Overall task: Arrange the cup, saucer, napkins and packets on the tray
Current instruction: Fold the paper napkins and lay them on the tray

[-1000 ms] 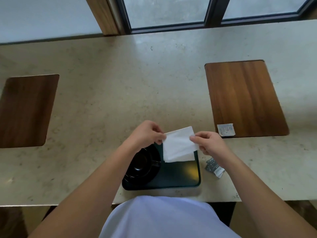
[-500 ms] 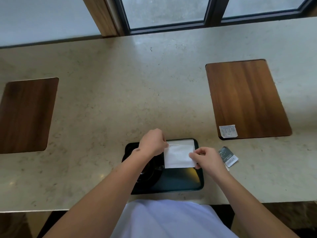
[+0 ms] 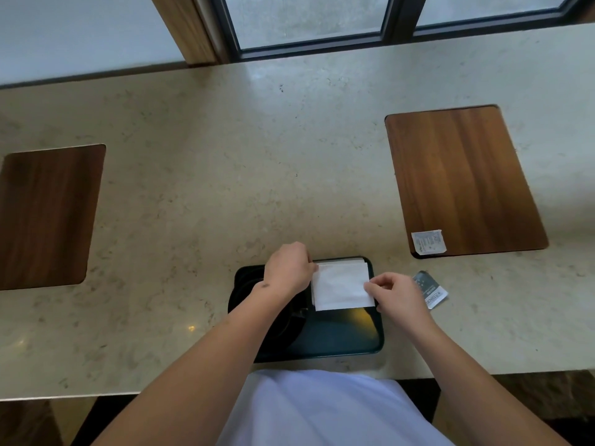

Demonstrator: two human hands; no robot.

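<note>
A dark green tray lies at the counter's near edge. On its far right part lies a white folded napkin. My left hand pinches the napkin's left edge and my right hand pinches its right edge. A black cup on a black saucer sits on the tray's left side, mostly hidden under my left forearm. A grey packet lies on the counter just right of my right hand. A white packet rests on the near left corner of the right wooden mat.
Two wooden mats are set into the beige stone counter, the right mat and the left mat. A window frame runs along the back. The counter's near edge is close to my body.
Both hands lowered the napkin from above the tray onto its far right part and still hold its edges. The grey packet, partly hidden before, now shows beside my right hand.
</note>
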